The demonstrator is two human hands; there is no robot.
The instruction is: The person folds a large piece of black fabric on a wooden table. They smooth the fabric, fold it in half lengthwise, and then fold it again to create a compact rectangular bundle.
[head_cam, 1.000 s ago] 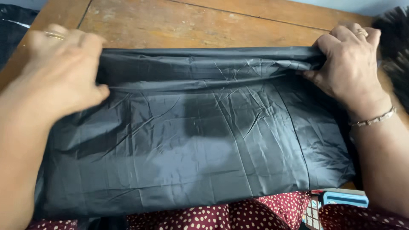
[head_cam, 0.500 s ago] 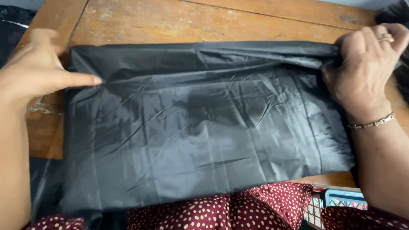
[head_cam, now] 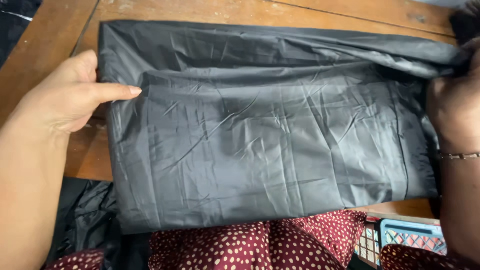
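Head view, looking down: my folded dark grey cloth (head_cam: 270, 145) lies flat across the wooden table (head_cam: 240, 11), its near edge hanging just over the table's near side above my red dotted garment (head_cam: 260, 245). My left hand (head_cam: 67, 102) rests at the cloth's left edge, fingers (head_cam: 117, 91) stretched out and slack, the forefinger lying on the fabric and gripping nothing. My right hand (head_cam: 452, 117) is at the far right corner, where the cloth bunches into a ridge; it seems to be pinching that bunched edge, though the fingertips run out of sight and I cannot tell for sure. As I judge it, the slick fabric could slide toward me off the near edge, since only one finger weighs it down on the left; and a pull from the right could drag the far fold crooked or deepen the creases already running through the middle. Against the pictures from a moment ago, my left hand has let go of the far fold and drawn back to the left edge, my right hand has moved further right, and more of the far table shows. A blue basket (head_cam: 410, 237) sits near right, below the table.
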